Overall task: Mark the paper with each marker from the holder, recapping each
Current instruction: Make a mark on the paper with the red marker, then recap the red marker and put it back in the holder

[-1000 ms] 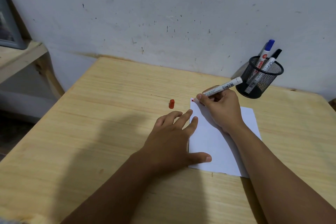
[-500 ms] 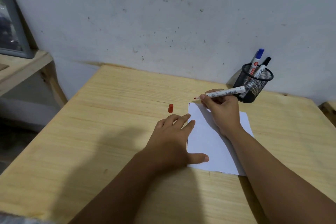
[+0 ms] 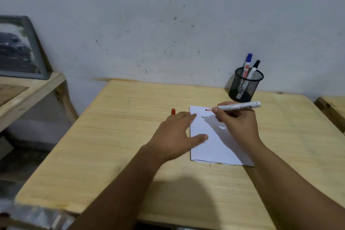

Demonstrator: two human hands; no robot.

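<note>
Red marker [image 3: 237, 107] uncapped, gripped in right hand [image 3: 237, 123]; left hand [image 3: 175, 132] flat, blurred, hiding paper [image 3: 211, 147] edge.

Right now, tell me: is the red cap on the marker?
No, the red cap lies on the table, off the marker.

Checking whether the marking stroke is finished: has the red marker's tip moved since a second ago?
Yes. The red marker tip was at the paper's far-left corner; it now sits further right along the far edge, seemingly lifted, in the right hand.
</note>
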